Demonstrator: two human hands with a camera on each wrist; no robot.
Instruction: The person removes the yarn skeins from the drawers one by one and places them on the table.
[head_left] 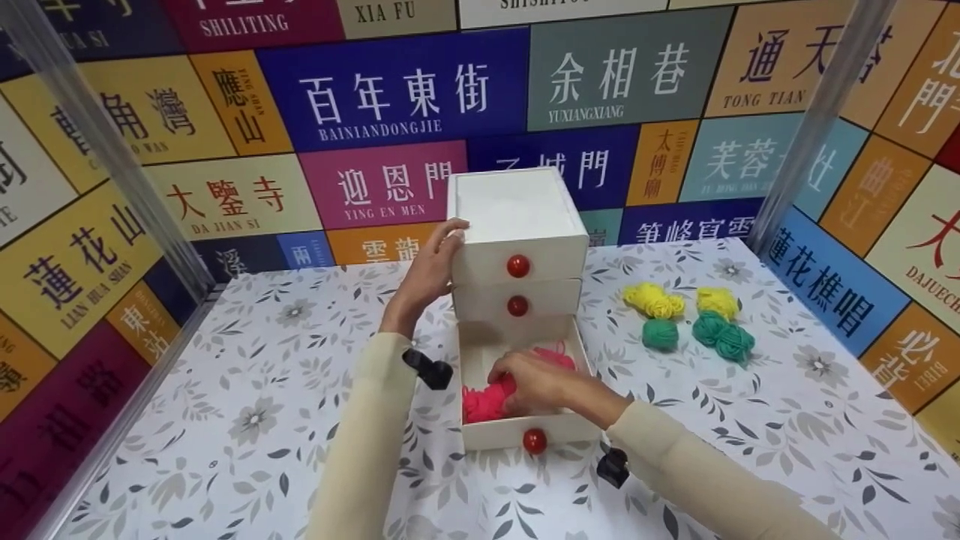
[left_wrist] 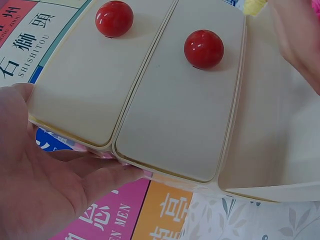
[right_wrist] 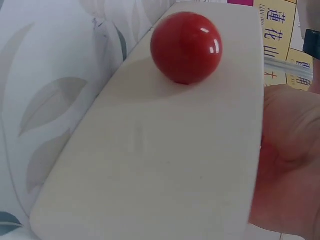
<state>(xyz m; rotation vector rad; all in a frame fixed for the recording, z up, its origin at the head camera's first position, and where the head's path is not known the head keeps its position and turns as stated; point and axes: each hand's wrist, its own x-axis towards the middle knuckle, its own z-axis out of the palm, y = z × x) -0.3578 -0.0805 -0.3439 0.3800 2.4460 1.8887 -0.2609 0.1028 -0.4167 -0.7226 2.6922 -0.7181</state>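
A white drawer unit with red ball knobs stands on the table, its bottom drawer pulled out. My left hand rests against the unit's left side near the top; in the left wrist view its fingers lie along the side wall, with the thumb at the upper edge. My right hand reaches down into the bottom drawer and grips a bundle of bright pink yarn, its fingertips hidden. More pink yarn lies behind that hand. In the right wrist view the drawer front covers part of the hand.
On the table right of the unit lie yellow yarn bundles and green yarn balls. The upper two drawers are closed, with a red knob on the top one. A sign-printed wall stands behind, and clear posts rise at the table's sides.
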